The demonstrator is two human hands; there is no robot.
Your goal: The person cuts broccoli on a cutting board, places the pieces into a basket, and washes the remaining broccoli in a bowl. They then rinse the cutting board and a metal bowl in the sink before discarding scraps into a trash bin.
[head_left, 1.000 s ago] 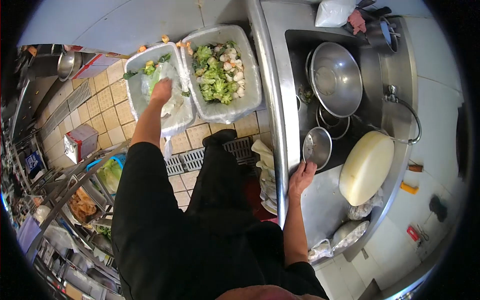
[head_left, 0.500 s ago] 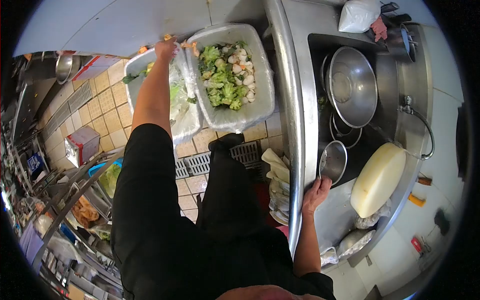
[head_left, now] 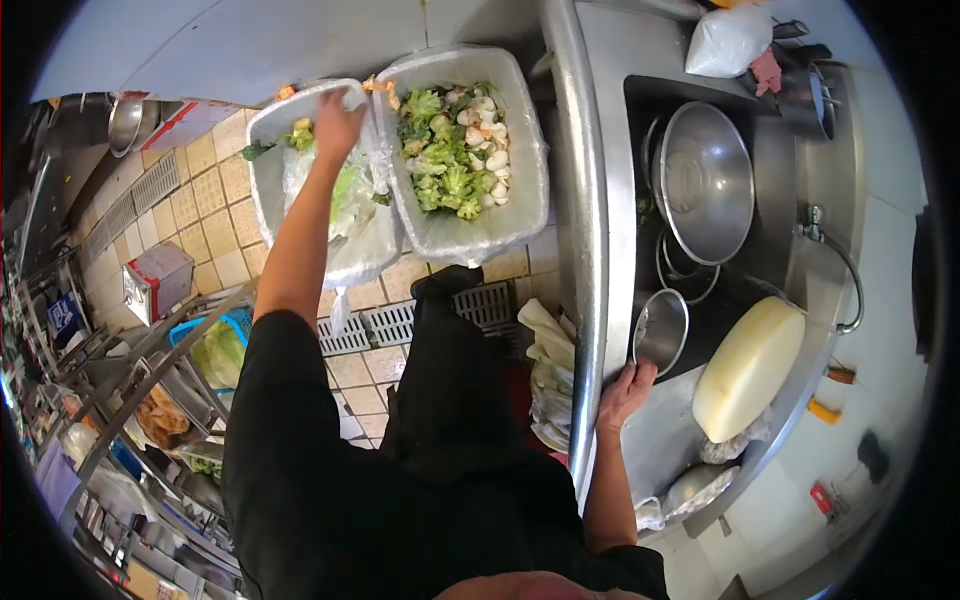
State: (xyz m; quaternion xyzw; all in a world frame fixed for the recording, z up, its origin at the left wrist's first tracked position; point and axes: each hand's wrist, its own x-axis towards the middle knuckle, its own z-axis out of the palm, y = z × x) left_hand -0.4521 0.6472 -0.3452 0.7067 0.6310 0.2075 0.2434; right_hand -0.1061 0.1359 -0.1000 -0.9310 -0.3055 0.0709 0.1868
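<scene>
My left hand (head_left: 340, 125) is over the far part of the left lined bin (head_left: 262, 195). Its fingers look apart and I see nothing held in them, though they are slightly blurred. Below it in the bin lie clear plastic bags and green scraps (head_left: 345, 190). The fingers of my right hand (head_left: 626, 396) grip the near rim of a small metal bowl (head_left: 662, 325), which is tilted at the sink's edge. Beyond it, a large metal mixing bowl (head_left: 708, 180) rests in the sink (head_left: 775, 170).
Beside the left bin, a second lined bin (head_left: 520, 215) holds leafy green trimmings (head_left: 445, 180) and white pieces (head_left: 490, 155). A thick pale yellow slab (head_left: 750, 370) leans by the faucet hose (head_left: 855, 275). Folded cloths (head_left: 548, 365) hang below the counter edge (head_left: 585, 250).
My left hand has come back from the bin's far rim to over the bin's inside. The orange scrap that was by its fingers no longer shows there. My right hand keeps its hold.
</scene>
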